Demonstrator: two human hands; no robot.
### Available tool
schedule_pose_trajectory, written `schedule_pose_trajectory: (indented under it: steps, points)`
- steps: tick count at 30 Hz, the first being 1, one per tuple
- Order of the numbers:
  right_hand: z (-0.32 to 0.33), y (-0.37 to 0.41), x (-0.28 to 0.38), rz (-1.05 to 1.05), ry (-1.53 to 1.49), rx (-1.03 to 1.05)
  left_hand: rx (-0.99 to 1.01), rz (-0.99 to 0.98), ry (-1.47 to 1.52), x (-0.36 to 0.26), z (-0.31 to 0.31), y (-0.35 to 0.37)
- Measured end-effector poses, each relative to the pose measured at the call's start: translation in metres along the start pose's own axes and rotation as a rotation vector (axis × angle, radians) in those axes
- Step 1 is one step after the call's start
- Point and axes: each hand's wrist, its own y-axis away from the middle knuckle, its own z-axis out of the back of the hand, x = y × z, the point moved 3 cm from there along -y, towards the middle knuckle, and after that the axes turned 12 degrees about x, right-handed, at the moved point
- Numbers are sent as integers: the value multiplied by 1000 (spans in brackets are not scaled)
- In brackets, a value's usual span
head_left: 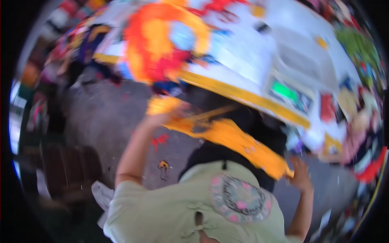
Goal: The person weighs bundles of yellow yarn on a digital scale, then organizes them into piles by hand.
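Note:
A long orange-yellow piece of cloth (233,135) is stretched slantwise in front of my body, from upper left to lower right. My left hand (172,111) grips its bunched upper end, close to the table edge; motion blur smears the fingers. At the lower end, my right hand (300,175) pinches the tip of the cloth. A narrow strand of the same colour (214,112) runs above the main length. Just beyond my left hand, a heap of orange, yellow and red cloth (148,44) hangs over the table's edge.
The white table (243,52) has a yellow front edge. On it stands a scale with a lit green display (285,91) beside a pale tray (304,60). Piled cloths (358,48) lie at the right. A brown chair (73,168) stands left; red scraps (160,140) litter the floor.

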Motion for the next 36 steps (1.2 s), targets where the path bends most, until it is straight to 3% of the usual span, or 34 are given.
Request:
schedule_pose_trajectory:
  steps: [1,3,4,5,6,7,8,10,13,19,21,24,28,31,33,34,36]
  points:
    - [-7,-25,20,166,-157,-89,81,-76,-162,9,-15,-11]
    - [-7,-64,94,415,-328,-122,246,-156,-146,51,-52,-50]
    - [-7,-75,137,360,-117,-106,330,-193,-132,73,-69,-71]
    - [-18,-92,163,297,50,-130,218,-181,-241,44,-87,-58]
    - [-32,-111,175,251,97,-177,154,-147,-79,31,-102,-50]
    - [-40,-125,182,199,139,-223,75,-272,-100,39,-109,-52]
    - [-40,-133,185,128,95,-135,64,-264,-108,36,-113,-45]
    - [-42,-139,185,-13,2,32,59,-233,-143,36,-121,-32]
    - [-39,-142,168,3,-45,126,74,-170,-151,50,-122,-23]
    - [-2,-130,147,268,-317,139,77,-147,-105,53,-133,-21]
    - [14,-114,142,208,-469,221,109,-103,-173,31,-133,-17]
    - [-6,-99,114,188,-744,332,138,-57,-145,9,-132,-15]
    - [-27,-85,123,218,-979,568,208,87,-203,0,-145,-32]
    - [-35,-101,114,129,-1116,688,328,171,-299,49,-181,-68]
    - [-55,-120,94,166,-1077,821,220,162,-231,29,-196,-66]
    - [-56,-126,84,179,-1060,867,50,-66,-325,70,-204,-83]
    - [-41,-139,80,193,-1039,933,162,198,-214,25,-198,-83]
